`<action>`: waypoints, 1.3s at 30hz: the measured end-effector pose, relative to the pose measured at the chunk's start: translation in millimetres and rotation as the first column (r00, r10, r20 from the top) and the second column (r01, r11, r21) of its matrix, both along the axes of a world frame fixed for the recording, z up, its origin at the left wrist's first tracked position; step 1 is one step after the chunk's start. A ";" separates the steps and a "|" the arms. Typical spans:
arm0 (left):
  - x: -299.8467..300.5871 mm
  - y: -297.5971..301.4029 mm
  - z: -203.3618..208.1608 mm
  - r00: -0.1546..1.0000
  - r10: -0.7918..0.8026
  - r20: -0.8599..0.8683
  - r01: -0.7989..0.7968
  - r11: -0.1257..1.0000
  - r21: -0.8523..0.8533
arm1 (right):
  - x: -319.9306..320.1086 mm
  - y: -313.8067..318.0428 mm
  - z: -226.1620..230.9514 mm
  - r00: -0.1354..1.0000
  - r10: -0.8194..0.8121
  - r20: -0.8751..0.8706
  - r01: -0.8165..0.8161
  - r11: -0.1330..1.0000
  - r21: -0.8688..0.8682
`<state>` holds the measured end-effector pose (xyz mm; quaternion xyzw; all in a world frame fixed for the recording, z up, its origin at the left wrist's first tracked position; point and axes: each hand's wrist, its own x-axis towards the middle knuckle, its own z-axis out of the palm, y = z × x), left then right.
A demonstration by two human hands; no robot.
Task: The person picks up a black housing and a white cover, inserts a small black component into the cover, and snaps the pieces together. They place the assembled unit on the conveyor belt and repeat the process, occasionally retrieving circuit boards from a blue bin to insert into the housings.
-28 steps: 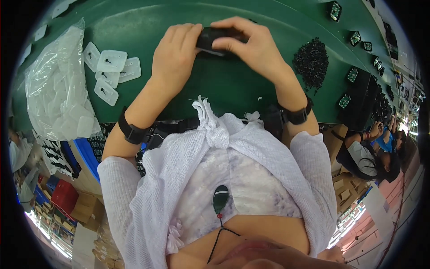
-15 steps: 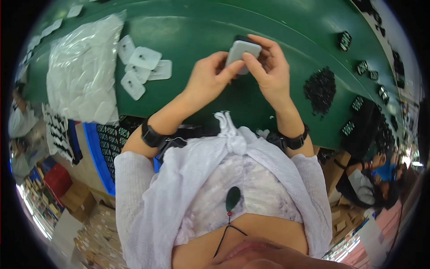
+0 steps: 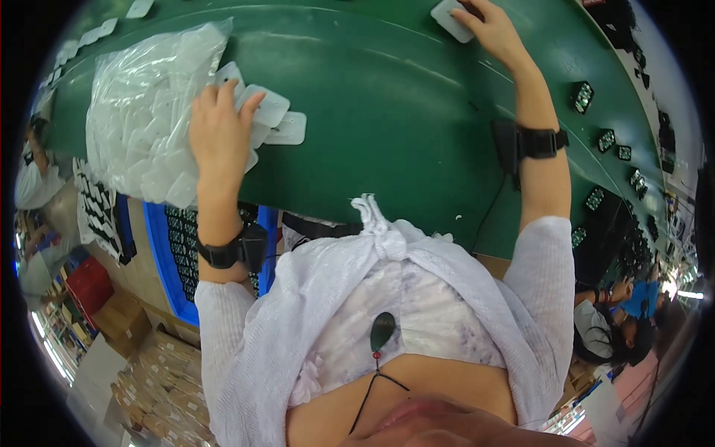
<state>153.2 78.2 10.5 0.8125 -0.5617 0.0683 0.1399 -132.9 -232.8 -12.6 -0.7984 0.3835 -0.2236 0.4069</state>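
Note:
My left hand reaches over the small group of loose white plastic plates, beside the clear bag. Its fingers are apart, with the thumb against or just above a plate; nothing is gripped. At the far side of the green table, my right hand has its fingers on a white, rounded rectangular plastic case. The case lies at or just above the tabletop, and its underside is hidden. Each wrist wears a black strap.
A clear bag full of white plates lies at the left of the green table. Small circuit-board pieces are scattered at the right. A blue tray of dark parts is below the table's left edge. Another person is at the lower right.
My hands have parted. The right one carried the white case forward and right to the far side of the table; the left let go and moved left to the loose plates.

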 end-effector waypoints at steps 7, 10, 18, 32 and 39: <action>7.5 -2.5 -2.9 0.991 -0.133 0.013 0.131 0.988 0.086 | 7.2 -35.3 -32.7 0.995 0.098 -0.037 -0.100 0.992 -0.078; 8.3 1.4 9.3 0.955 -0.295 -0.008 0.294 0.947 0.128 | 10.0 -22.9 -13.8 0.994 -0.005 0.112 0.005 1.000 0.005; 4.7 -5.6 21.6 0.939 -0.345 -0.007 0.333 0.900 0.280 | -136.7 -4.4 57.6 0.632 -0.728 -0.267 0.400 0.601 -0.692; -13.5 -3.5 9.6 0.903 -0.400 -0.156 0.415 0.906 0.080 | -87.8 107.0 45.3 0.979 -0.150 0.141 0.142 0.988 0.065; -44.0 -23.0 -6.5 0.953 -0.299 -0.052 0.301 0.953 0.041 | -65.1 183.3 23.9 0.987 -0.142 0.072 0.156 0.958 -0.242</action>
